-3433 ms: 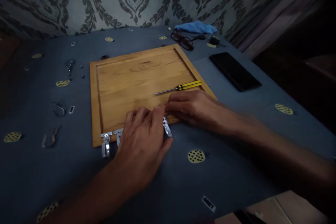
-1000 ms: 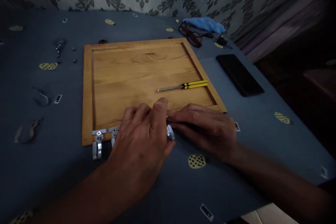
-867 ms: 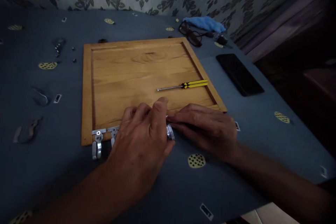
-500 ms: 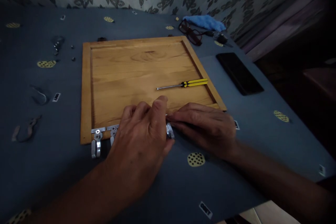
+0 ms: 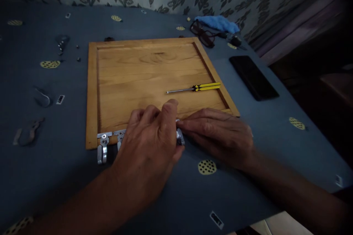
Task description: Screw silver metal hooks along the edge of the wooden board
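Observation:
A framed wooden panel [image 5: 154, 77] lies on the cloth-covered table, with metal hooks along its near edge. One metal hook [image 5: 102, 150] shows two screws at the left corner; the hook beside it is partly hidden. My left hand [image 5: 150, 143] is closed over the near edge, gripping another metal hook [image 5: 180, 137] whose curved end shows by the thumb. The fingers of my right hand [image 5: 217, 132] are pinched together at that hook's plate; anything between their tips is hidden. A yellow-and-black screwdriver [image 5: 198, 87] rests on the panel, its tip pointing left.
Left of the panel lie two loose hooks, one a bent hook [image 5: 29, 132], and small metal pieces [image 5: 78, 59]. To the right is a black phone [image 5: 253, 77]. Eyeglasses [image 5: 202, 33] and a blue cloth [image 5: 217, 24] sit at the back right, near the patterned wall.
The whole view has shifted slightly. My right fingertips have moved a little at the hook's plate, showing slightly more of its metal. My left hand keeps its hold.

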A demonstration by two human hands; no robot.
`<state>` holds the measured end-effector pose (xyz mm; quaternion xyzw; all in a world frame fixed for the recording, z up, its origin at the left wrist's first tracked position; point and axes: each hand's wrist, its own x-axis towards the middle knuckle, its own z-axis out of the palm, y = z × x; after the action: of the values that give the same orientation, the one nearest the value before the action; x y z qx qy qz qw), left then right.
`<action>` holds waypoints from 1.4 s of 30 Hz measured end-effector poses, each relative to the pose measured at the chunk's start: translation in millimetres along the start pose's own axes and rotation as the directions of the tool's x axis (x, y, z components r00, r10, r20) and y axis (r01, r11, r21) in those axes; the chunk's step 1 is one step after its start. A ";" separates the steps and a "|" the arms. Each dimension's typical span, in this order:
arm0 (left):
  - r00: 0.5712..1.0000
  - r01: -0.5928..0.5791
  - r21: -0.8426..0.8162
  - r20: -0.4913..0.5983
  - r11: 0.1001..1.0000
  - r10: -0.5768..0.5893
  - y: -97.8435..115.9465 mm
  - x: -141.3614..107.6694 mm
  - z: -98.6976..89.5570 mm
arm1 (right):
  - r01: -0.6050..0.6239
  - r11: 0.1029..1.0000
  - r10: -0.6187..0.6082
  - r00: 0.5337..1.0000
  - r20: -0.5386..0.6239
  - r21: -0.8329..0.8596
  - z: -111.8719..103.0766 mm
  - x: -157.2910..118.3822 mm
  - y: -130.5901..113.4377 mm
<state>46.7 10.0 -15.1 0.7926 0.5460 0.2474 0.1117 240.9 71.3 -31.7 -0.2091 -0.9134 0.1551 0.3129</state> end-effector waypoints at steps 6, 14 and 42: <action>1.000 0.010 -0.026 -0.001 1.000 -0.010 0.4 -1.3 0.1 | -0.038 0.999 0.038 0.999 0.002 0.030 0.0 0.6 -0.1; 1.000 0.031 -0.032 0.001 0.999 -0.030 0.8 -1.1 -0.5 | -0.062 0.994 0.061 0.998 0.012 0.087 -1.8 2.9 -0.2; 0.999 0.042 -0.012 -0.002 0.999 -0.042 0.5 -0.1 -1.4 | -0.052 0.996 0.050 0.998 0.037 0.066 -2.6 4.7 -3.5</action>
<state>46.4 9.6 -13.7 0.7801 0.5611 0.2490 0.1210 238.2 70.9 -25.9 -0.2188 -0.9075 0.1973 0.2995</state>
